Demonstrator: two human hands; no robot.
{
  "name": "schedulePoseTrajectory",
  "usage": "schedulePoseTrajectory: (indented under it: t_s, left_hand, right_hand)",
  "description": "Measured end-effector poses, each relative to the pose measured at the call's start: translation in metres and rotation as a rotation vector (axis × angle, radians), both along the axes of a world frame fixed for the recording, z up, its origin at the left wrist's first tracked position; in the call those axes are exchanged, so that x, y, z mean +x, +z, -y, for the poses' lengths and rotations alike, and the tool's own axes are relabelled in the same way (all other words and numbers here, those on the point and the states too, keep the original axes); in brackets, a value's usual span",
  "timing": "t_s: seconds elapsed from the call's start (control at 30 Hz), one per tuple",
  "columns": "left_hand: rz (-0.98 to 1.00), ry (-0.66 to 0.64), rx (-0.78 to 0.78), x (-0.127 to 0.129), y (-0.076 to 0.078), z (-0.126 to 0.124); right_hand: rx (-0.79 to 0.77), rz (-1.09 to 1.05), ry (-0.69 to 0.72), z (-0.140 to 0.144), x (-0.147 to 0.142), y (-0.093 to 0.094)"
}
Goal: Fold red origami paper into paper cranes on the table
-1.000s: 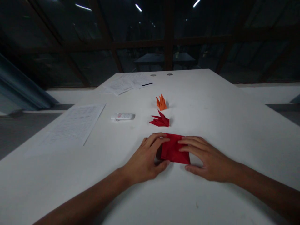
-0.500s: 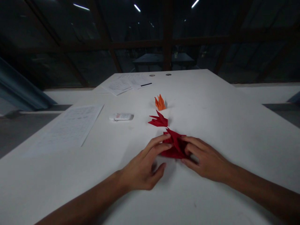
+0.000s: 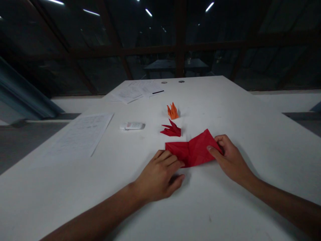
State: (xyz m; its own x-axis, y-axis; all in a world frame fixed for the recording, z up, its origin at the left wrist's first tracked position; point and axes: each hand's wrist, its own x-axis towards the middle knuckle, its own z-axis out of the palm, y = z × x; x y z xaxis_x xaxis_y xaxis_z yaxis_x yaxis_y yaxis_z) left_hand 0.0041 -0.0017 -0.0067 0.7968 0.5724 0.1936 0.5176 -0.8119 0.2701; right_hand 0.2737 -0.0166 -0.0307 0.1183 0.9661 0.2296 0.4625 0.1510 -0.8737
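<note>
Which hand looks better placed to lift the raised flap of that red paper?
Probably the right hand: its thumb and fingers already pinch the lifted right edge of the red paper. The left hand only presses the flat left part onto the table.

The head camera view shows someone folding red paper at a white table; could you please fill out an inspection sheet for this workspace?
Surface: white table, dimly lit.
Job's things: red paper, creased, lying opened out, right end lifted.
Clutter: red folded figure, orange folded figure, white calculator, printed sheet, more papers at the far end.
Hands: left hand presses the paper's left end; right hand grips its right corner.
Cables: nothing seen.
Surroundings: dark windows, ceiling lights, another table.
</note>
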Motion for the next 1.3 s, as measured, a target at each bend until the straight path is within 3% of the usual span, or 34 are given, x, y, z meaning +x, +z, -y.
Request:
schedulePoseTrajectory:
  t_s: [0.1, 0.27, 0.47, 0.63, 0.83, 1.07, 1.3]
  left_hand:
    - [-0.018, 0.062, 0.094, 0.0, 0.0, 0.003]
    - [0.034, 0.044, 0.249, 0.001, -0.003, 0.006]
    - [0.084, 0.085, 0.11, 0.001, -0.011, 0.004]
    - [0.049, 0.082, 0.042, 0.0, -0.009, 0.002]
    - [0.028, 0.041, 0.004, 0.0, -0.004, 0.002]
    - [0.101, -0.014, 0.005, -0.001, -0.007, 0.004]
    - [0.072, -0.016, -0.019, 0.008, -0.008, 0.006]
  right_hand:
    - [-0.012, -0.132, 0.069, 0.0, 0.001, 0.0]
    - [-0.037, 0.066, 0.208, 0.004, 0.001, 0.005]
    - [-0.053, 0.075, 0.305, 0.006, 0.004, 0.005]
    - [-0.004, 0.106, 0.393, 0.006, 0.002, 0.007]
    - [0.173, 0.291, 0.318, 0.007, -0.001, 0.007]
    - [0.123, 0.41, 0.392, 0.005, -0.005, 0.007]
    - [0.147, 0.49, 0.272, 0.008, -0.01, -0.005]
